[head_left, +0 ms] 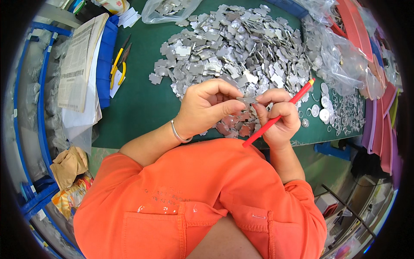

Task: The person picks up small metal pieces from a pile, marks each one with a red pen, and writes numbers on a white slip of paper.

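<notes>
Both my hands meet over the near side of a heap of small silvery metal plates (215,49), several with notched, cross-like outlines. My left hand (200,105) pinches one small flat metal plate (247,100) between thumb and forefinger. At the plate's other end, the fingertips of my right hand (280,121) grip it too. A red pencil (259,132) is tucked in the same right hand, slanting across the fingers, its pointed end up and to the right. Below my fingers, plates with a reddish tint (239,126) lie near the table edge.
The green table (133,97) carries yellow-handled pliers (117,69) on the left, beside a blue bin (105,69) with papers. Round metal discs and rings (325,108) spread at right, below clear plastic bags (340,64). Another bag of plates (168,11) sits at the back.
</notes>
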